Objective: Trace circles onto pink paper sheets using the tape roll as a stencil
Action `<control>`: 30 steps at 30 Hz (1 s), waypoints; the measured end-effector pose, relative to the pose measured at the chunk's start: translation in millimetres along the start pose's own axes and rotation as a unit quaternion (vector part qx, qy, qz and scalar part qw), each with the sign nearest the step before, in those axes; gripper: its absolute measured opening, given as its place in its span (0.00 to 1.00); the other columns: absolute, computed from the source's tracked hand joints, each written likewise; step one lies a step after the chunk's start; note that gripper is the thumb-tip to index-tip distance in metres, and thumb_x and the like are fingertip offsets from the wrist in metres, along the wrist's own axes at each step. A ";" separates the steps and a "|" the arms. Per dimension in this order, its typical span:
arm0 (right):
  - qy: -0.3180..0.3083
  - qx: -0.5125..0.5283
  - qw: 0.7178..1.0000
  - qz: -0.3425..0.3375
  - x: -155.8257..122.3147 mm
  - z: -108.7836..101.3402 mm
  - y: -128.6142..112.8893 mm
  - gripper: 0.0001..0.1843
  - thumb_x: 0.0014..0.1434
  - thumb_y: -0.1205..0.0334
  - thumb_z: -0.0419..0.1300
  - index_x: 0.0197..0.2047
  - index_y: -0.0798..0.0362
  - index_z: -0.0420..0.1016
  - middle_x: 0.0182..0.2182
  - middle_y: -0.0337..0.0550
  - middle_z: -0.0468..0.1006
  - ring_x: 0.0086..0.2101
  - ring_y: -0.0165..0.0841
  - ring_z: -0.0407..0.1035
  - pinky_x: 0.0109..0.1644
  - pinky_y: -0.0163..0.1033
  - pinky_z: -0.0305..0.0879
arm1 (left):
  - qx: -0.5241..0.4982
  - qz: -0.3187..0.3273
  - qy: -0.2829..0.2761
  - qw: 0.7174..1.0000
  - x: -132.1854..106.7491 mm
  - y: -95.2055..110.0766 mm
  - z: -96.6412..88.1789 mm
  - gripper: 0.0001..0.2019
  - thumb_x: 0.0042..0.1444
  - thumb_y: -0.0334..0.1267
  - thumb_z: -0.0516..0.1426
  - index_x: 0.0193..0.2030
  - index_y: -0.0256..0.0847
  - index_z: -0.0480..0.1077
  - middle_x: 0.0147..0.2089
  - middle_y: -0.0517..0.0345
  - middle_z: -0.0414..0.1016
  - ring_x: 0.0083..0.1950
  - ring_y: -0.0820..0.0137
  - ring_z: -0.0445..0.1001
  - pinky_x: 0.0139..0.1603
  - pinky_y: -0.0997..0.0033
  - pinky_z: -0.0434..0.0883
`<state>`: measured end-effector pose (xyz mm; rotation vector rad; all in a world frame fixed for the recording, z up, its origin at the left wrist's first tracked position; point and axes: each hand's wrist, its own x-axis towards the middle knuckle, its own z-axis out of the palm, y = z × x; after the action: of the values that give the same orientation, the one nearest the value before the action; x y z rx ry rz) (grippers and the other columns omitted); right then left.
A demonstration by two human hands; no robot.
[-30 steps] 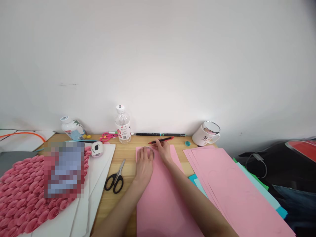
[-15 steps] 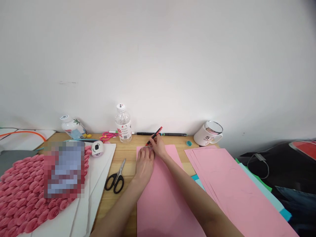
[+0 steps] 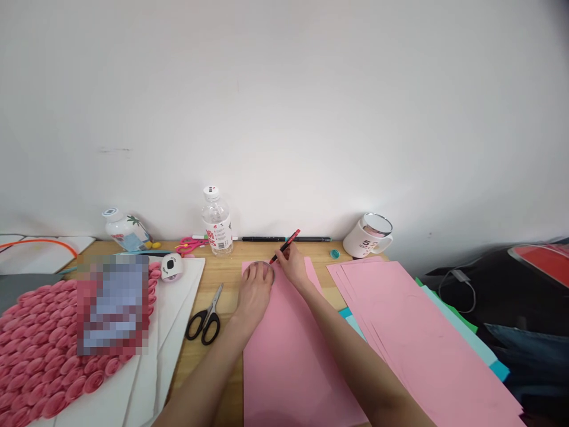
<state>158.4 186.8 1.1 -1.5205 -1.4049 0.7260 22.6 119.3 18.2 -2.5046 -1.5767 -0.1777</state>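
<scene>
A pink paper sheet lies on the wooden table in front of me. My left hand presses flat on a small round clear object at the sheet's far left corner, fingers closed over its top. My right hand pinches a red-and-black pen, its tip down at the right side of the round object.
Black scissors lie left of the sheet. A water bottle, pink scissors, a long black pen and a white mug line the wall. Pink sheets are stacked at right, a mat of pink paper roses at left.
My right hand has raised the pen from lying flat to an upright writing angle and brought its tip to the round object's edge. The left hand has stayed on the object.
</scene>
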 end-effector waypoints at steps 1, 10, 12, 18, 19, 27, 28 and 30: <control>0.007 -0.002 1.000 0.006 -3.7 -2.6 0.7 0.07 0.56 0.56 0.55 0.34 0.49 0.61 0.24 0.39 0.74 0.24 0.37 0.72 0.29 0.40 0.65 | -0.008 0.002 -0.008 1.000 0.5 -0.7 -2.0 0.17 0.61 0.24 0.47 0.54 0.36 0.67 0.53 0.44 0.68 0.53 0.57 0.65 0.52 0.58 0.65; 0.044 0.149 0.985 0.071 -32.9 -17.0 5.2 0.11 0.54 0.53 0.58 0.36 0.49 0.62 0.25 0.40 0.77 0.26 0.37 0.76 0.33 0.42 0.73 | -0.072 -0.005 -0.063 0.995 6.3 -6.6 -20.5 0.13 0.66 0.32 0.43 0.48 0.39 0.68 0.50 0.48 0.67 0.50 0.60 0.65 0.49 0.61 0.63; 0.061 0.207 0.973 0.085 -37.4 -17.5 4.0 0.13 0.54 0.54 0.59 0.38 0.49 0.62 0.28 0.42 0.78 0.28 0.38 0.77 0.35 0.43 0.74 | -0.085 0.000 -0.077 0.993 7.6 -8.1 -26.4 0.13 0.66 0.33 0.43 0.46 0.40 0.68 0.49 0.49 0.67 0.49 0.61 0.65 0.48 0.61 0.63; 0.083 0.280 0.953 0.080 -43.3 -17.1 2.9 0.17 0.51 0.57 0.62 0.41 0.50 0.60 0.34 0.46 0.80 0.36 0.40 0.78 0.43 0.46 0.75 | -0.107 0.014 -0.115 0.988 9.4 -12.2 -39.8 0.11 0.65 0.35 0.45 0.44 0.40 0.68 0.49 0.49 0.67 0.48 0.61 0.65 0.48 0.61 0.62; 0.084 0.280 0.953 0.074 -43.6 -16.8 3.8 0.17 0.51 0.57 0.62 0.41 0.50 0.60 0.35 0.46 0.80 0.37 0.40 0.78 0.44 0.46 0.75 | -0.109 0.015 -0.117 0.987 9.5 -12.9 -40.6 0.11 0.65 0.35 0.46 0.45 0.40 0.68 0.49 0.49 0.67 0.48 0.61 0.65 0.48 0.61 0.62; 0.063 0.271 0.960 0.044 -44.0 -14.0 10.1 0.17 0.50 0.59 0.61 0.40 0.49 0.58 0.36 0.47 0.81 0.38 0.40 0.78 0.47 0.48 0.73 | -0.133 0.033 -0.166 0.977 16.6 -23.5 -37.9 0.12 0.64 0.35 0.46 0.47 0.42 0.68 0.50 0.50 0.66 0.52 0.60 0.64 0.55 0.61 0.60; 0.060 0.267 0.961 0.045 -43.9 -13.9 10.3 0.17 0.50 0.59 0.61 0.40 0.49 0.58 0.36 0.47 0.81 0.38 0.40 0.78 0.47 0.48 0.73 | -0.133 0.033 -0.177 0.975 18.4 -24.8 -38.1 0.12 0.63 0.36 0.47 0.49 0.41 0.68 0.51 0.49 0.66 0.52 0.59 0.64 0.55 0.60 0.61; 0.054 0.262 0.962 0.046 -43.8 -13.9 10.6 0.16 0.50 0.59 0.60 0.40 0.50 0.58 0.36 0.47 0.82 0.37 0.40 0.78 0.47 0.48 0.74 | -0.134 0.032 -0.198 0.971 21.9 -26.5 -39.9 0.14 0.62 0.36 0.48 0.53 0.41 0.67 0.52 0.47 0.65 0.53 0.58 0.63 0.55 0.60 0.61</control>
<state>167.6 141.7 -9.6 -1.1880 -0.9622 0.9679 7.9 141.3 63.7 -2.9414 -1.7027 0.1394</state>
